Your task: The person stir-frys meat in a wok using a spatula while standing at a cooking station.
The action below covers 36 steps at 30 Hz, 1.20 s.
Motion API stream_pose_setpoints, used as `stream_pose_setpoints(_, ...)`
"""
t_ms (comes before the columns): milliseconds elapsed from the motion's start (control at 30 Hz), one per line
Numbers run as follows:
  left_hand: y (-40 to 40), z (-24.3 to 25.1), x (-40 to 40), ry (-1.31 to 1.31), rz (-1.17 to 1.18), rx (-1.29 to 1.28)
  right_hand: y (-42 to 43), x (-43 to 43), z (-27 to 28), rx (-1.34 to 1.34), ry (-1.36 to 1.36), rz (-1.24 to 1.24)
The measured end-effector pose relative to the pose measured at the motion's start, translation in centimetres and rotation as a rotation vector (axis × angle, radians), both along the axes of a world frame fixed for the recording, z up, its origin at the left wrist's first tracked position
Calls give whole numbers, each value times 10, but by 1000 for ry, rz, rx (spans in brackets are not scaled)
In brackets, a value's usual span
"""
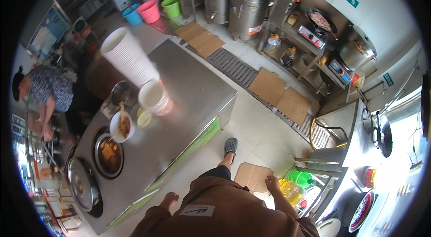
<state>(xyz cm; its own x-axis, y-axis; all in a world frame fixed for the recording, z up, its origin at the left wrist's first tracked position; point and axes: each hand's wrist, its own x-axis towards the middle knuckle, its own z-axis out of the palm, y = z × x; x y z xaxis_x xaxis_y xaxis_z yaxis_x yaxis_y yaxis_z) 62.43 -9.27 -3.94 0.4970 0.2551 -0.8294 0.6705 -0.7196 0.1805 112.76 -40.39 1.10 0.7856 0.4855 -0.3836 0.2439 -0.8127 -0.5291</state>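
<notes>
My left hand (170, 198) hangs low beside the edge of the steel counter (188, 85), its fingers curled; whether it holds anything is not clear. On the other side of my body, my right hand (271, 183) hangs with bent fingers above a cardboard sheet on the floor, near a yellow oil bottle (290, 191). A leaning stack of white cups (129, 57) stands on the counter beside a shorter stack (153, 97). Near these are a steel pot (120, 92), a white bowl of brown food (116, 128) and a sunken pot of dark broth (108, 156).
A person in a patterned shirt (52, 85) bends beyond the counter. Cardboard (262, 83) and floor grating (232, 65) lie along the aisle. At the far side stand steel drums (247, 11), colored buckets (148, 11) and a shelf with a pan (323, 21). Steel worktops (352, 136) stand at right.
</notes>
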Motion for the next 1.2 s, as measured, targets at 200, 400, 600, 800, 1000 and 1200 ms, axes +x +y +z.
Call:
stream_pose_setpoints(200,63,-17,215,-99,20,9,-90,62,-6,-569,202,44)
stream_pose_setpoints(400,95,85,436,-691,636,-254,-47,166,45,-244,439,-719)
stream_pose_setpoints(600,102,97,500,-559,637,-86,14,314,-5,-313,156,430)
stream_pose_setpoints(800,59,73,479,144,737,39,94,492,6,-23,710,-218)
stream_pose_setpoints(1000,-69,72,558,85,1058,-3,123,742,-128,5,407,177)
stream_pose_setpoints(1200,-12,64,683,-70,1043,-36,144,811,-53,-67,147,453)
